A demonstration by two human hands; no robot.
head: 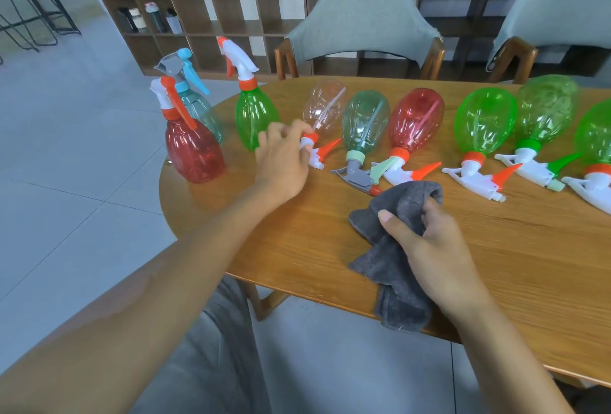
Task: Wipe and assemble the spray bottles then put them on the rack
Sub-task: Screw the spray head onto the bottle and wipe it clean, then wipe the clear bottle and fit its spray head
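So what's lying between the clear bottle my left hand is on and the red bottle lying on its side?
In the head view, one bottle: the teal bottle, on its side between the clear bottle and the red bottle.

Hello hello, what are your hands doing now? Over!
Left hand gripping clear bottle's sprayer neck. Right hand holding grey cloth. Nothing blocking.

The rightmost green bottle (lying flat) runs off the right edge.
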